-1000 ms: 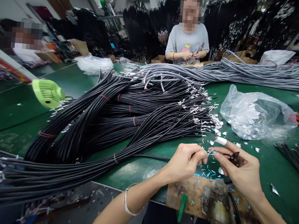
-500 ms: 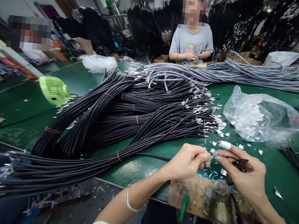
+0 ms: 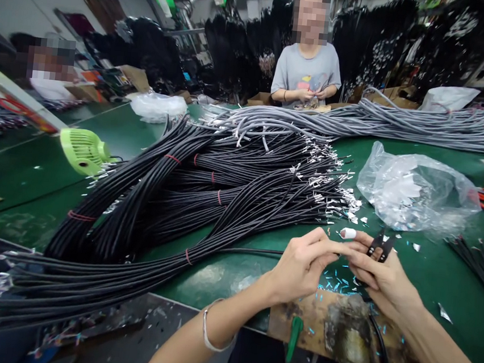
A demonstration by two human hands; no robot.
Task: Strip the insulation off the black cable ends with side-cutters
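In the head view, your left hand [image 3: 302,267] meets your right hand [image 3: 393,279] at the fingertips, near the board [image 3: 315,311]. Your right fingers grasp the snips [image 3: 375,244]; whether your left fingers pinch anything, I cannot tell. The cable [image 3: 252,251] runs from the bundles [image 3: 170,220] across the table [image 3: 202,280] and disappears behind your left hand. Blue clippings [image 3: 335,284] lie below.
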